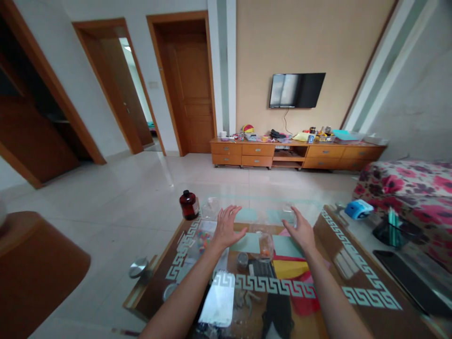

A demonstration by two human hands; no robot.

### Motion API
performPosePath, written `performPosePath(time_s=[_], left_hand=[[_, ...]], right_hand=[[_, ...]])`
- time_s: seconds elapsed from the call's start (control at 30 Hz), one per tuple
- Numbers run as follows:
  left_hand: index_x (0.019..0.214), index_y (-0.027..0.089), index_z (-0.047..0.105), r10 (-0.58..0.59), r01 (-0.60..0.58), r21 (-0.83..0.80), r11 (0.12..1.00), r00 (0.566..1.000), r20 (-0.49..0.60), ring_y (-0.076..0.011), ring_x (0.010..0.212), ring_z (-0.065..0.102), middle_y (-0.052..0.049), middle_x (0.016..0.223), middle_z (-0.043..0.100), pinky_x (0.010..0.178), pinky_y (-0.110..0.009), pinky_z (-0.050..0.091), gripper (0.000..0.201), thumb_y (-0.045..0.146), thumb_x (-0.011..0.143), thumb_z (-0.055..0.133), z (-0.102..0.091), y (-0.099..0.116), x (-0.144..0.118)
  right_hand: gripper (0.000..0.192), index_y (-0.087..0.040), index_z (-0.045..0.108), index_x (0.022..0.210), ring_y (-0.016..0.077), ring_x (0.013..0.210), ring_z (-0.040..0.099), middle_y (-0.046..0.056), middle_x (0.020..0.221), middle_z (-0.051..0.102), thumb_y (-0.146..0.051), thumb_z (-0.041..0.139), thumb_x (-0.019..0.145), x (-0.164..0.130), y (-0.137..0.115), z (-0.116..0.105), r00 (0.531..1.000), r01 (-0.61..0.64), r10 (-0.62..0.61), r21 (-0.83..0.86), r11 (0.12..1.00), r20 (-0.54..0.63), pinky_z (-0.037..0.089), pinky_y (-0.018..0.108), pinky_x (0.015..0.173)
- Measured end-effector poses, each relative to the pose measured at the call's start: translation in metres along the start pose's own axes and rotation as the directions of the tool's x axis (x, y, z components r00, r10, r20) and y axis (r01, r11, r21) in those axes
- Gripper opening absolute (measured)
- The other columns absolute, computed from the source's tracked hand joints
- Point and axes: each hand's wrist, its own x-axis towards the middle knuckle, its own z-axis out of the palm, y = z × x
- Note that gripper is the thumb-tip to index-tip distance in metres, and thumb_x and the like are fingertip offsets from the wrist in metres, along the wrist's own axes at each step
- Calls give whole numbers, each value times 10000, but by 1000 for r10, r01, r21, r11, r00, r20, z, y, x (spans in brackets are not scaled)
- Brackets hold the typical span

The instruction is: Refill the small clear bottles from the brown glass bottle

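Note:
My left hand hovers over the far half of a glass-topped table, fingers spread and holding nothing. Opposite it, my right hand is also open, palm turned inward, with a wide gap between the two. Beyond my left fingers stands a brown bottle with a black cap, beside a clear, hard-to-make-out object. Another transparent item is by my right fingertips. Between and below the hands show a clear packet, a yellow sheet and a small round lid-like thing.
On the table's right are a blue object, a dark mesh holder with pencils and a black phone-like slab. A bright rectangle lies near my left forearm. A brown stool-like piece stands left; a cluttered cabinet is ahead.

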Motion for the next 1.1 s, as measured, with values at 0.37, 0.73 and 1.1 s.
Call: performPosePath(time_s=[0.37, 0.73, 1.1], left_hand=[[1564, 306, 503, 1, 7, -86, 996, 995, 99, -350, 1491, 488, -117, 1549, 584, 1313, -619, 224, 904, 589, 783, 859, 3, -7, -2], [1497, 295, 540, -57, 68, -104, 992, 993, 106, -310, 1260, 650, -84, 1359, 695, 1153, -503, 469, 818, 537, 786, 867, 5, -6, -2], [1501, 284, 517, -32, 49, -105, 993, 987, 155, -294, 1229, 678, -81, 1341, 704, 1126, -456, 497, 807, 392, 775, 852, 2, -5, -3]], right_hand=[[816, -315, 330, 1689, 316, 1502, 503, 90, 1671, 475, -408, 673, 954, -57, -116, 33, 806, 362, -513, 439, 822, 296, 412, 545, 1241], [622, -233, 583, 1529, 355, 1212, 657, 162, 1302, 701, -411, 681, 941, -53, -101, 38, 932, 339, -340, 27, 940, 122, 519, 530, 1062], [430, -230, 636, 1430, 258, 987, 683, 114, 1179, 732, -416, 587, 1045, -47, -109, 13, 941, 319, -249, 356, 879, -228, 578, 438, 909]])
